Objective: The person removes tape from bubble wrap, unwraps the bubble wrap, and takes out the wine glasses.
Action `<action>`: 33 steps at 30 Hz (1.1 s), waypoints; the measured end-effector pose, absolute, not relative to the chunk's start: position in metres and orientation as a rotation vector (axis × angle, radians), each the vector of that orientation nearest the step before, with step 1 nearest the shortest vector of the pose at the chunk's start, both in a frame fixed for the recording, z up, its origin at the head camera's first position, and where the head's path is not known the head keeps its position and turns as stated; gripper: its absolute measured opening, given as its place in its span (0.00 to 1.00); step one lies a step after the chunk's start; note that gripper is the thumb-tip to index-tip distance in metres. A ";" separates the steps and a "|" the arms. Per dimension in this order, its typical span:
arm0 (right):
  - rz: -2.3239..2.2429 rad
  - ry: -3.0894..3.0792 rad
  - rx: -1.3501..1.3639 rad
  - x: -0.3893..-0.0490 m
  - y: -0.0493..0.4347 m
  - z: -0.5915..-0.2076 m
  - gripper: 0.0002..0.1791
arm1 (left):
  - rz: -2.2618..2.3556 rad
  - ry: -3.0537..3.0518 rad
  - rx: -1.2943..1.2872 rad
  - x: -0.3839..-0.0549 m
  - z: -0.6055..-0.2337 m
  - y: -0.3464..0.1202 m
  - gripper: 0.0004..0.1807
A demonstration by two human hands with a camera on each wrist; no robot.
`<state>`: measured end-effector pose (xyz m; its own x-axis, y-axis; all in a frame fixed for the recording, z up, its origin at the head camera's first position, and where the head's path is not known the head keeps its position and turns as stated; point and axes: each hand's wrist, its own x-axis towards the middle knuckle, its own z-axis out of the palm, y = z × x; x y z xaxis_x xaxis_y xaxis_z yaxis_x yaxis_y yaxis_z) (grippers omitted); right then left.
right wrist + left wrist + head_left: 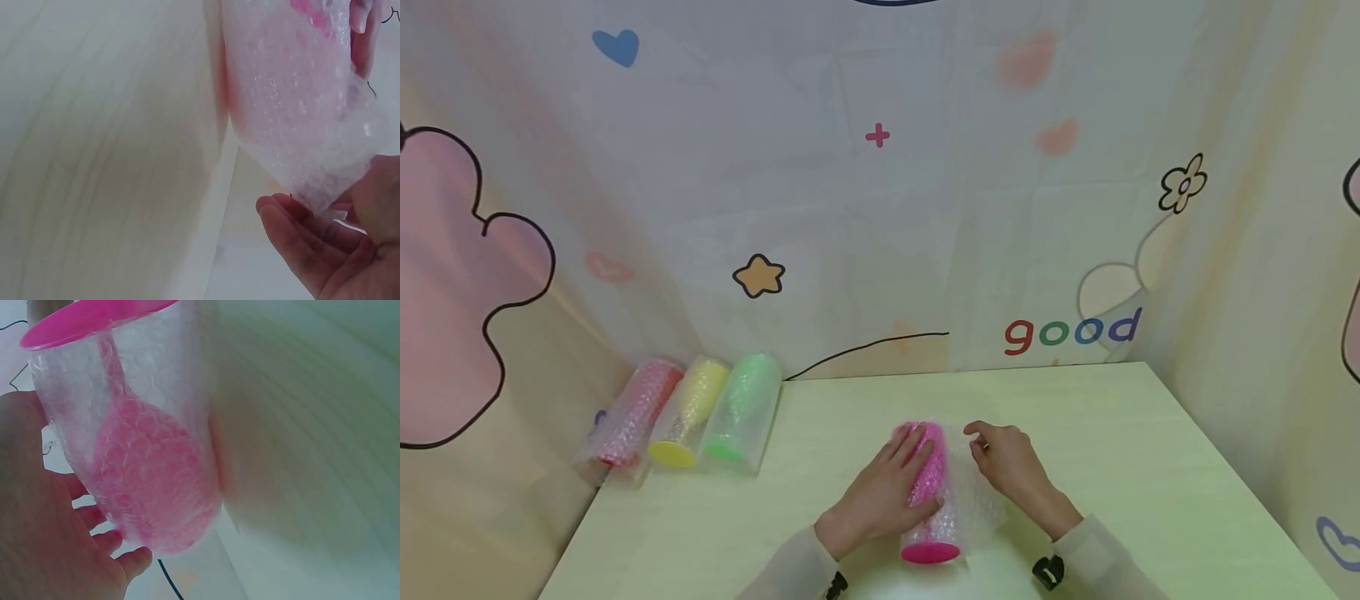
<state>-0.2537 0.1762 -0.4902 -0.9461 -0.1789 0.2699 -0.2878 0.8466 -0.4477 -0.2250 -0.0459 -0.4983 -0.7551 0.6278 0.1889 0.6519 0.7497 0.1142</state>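
A pink goblet [929, 552] lies on its side on the table, its round foot towards me, its stem and bowl [147, 462] showing through clear bubble wrap [294, 87]. My left hand [887, 492] rests on the wrapped goblet from above, fingers spread along the bowl and thumb nearer the stem. To the right, my right hand [1011, 462] pinches a loose edge of the bubble wrap between thumb and fingers. That flap stretches out from the goblet's right side. In the right wrist view the wrap's corner runs in between the right fingers [294, 237].
At the table's left back lie three more bubble-wrapped goblets: red [640, 408], yellow [673, 454] and green [745, 408]. The pale table [1150, 500] extends to both sides. A printed curtain [880, 208] hangs behind it and along the sides.
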 end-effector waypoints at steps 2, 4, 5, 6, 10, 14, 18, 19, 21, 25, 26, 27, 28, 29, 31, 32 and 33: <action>0.729 -2.797 0.389 -0.254 0.176 -0.488 0.11 | -0.254 -2.797 -1.036 -0.225 -0.497 -0.046 0.42; 0.727 -2.788 0.429 -0.255 0.176 -0.485 0.13 | -0.246 -2.804 -1.023 -0.225 -0.495 -0.043 0.42; 0.720 -2.791 0.445 -0.256 0.176 -0.483 0.15 | -0.250 -2.815 -1.006 -0.225 -0.493 -0.042 0.42; 0.715 -2.798 0.459 -0.257 0.176 -0.481 0.15 | -0.256 -2.829 -0.986 -0.225 -0.492 -0.039 0.42; 0.657 -2.853 0.518 -0.265 0.173 -0.469 0.16 | -0.302 -2.882 -0.921 -0.227 -0.485 -0.028 0.42; 0.597 -2.929 0.586 -0.277 0.168 -0.458 0.13 | -0.293 -2.894 -0.939 -0.230 -0.481 -0.020 0.42; 0.580 -2.978 0.647 -0.286 0.163 -0.452 0.10 | -0.274 -2.913 -0.962 -0.230 -0.482 -0.017 0.42; 0.575 -2.985 0.661 -0.288 0.163 -0.452 0.10 | -0.265 -2.916 -0.964 -0.230 -0.483 -0.017 0.42; 0.564 -2.987 0.690 -0.291 0.162 -0.454 0.09 | -0.237 -2.915 -0.963 -0.230 -0.485 -0.018 0.42; 0.516 -2.948 0.719 -0.294 0.162 -0.458 0.05 | -0.203 -2.900 -0.966 -0.230 -0.488 -0.022 0.43; 0.510 -2.937 0.715 -0.295 0.162 -0.458 0.04 | -0.203 -2.898 -0.968 -0.230 -0.488 -0.023 0.43; 0.508 -2.928 0.709 -0.295 0.162 -0.459 0.04 | -0.204 -2.898 -0.972 -0.230 -0.489 -0.023 0.43; 0.511 -2.919 0.703 -0.296 0.163 -0.460 0.03 | -0.205 -2.901 -0.976 -0.230 -0.489 -0.024 0.43; 0.512 -2.909 0.698 -0.296 0.163 -0.460 0.03 | -0.206 -2.903 -0.978 -0.230 -0.489 -0.024 0.43; 0.526 -2.902 0.679 -0.297 0.164 -0.461 0.03 | -0.199 -2.911 -0.975 -0.231 -0.490 -0.025 0.44; 0.528 -2.897 0.677 -0.298 0.165 -0.462 0.03 | -0.202 -2.913 -0.974 -0.231 -0.490 -0.025 0.44; 0.529 -2.893 0.674 -0.298 0.166 -0.463 0.03 | -0.199 -2.914 -0.971 -0.232 -0.491 -0.025 0.44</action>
<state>-0.2984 0.1661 -0.4628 -0.8930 -0.4047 0.1968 -0.4481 0.8394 -0.3075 -0.2316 -0.0249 -0.4907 -0.7991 0.5928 0.1007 0.6010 0.7927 0.1024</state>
